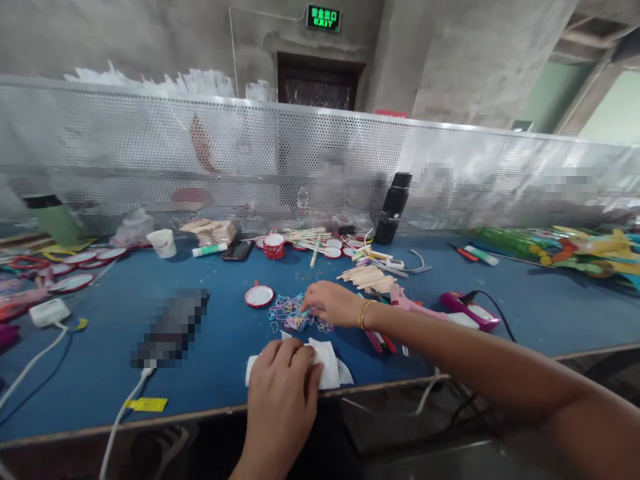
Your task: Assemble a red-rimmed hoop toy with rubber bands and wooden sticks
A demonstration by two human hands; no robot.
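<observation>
My left hand [281,387] lies near the table's front edge with its fingers curled down on a piece of white paper [327,363]. My right hand [330,303] reaches forward into a loose pile of coloured rubber bands [290,313], fingers pinched on a small bunch of them. A gold bracelet circles that wrist. A round red-rimmed lid [259,296] lies just left of the bands. Flat wooden sticks [367,277] are heaped behind my right hand.
The blue table [210,360] carries a black bottle [393,208], a white cup [163,243], a glue stick [209,250], a phone [237,250], more red lids at the left, a pink device [470,310] with a cable, and white chargers. A perforated metal screen [280,160] stands behind.
</observation>
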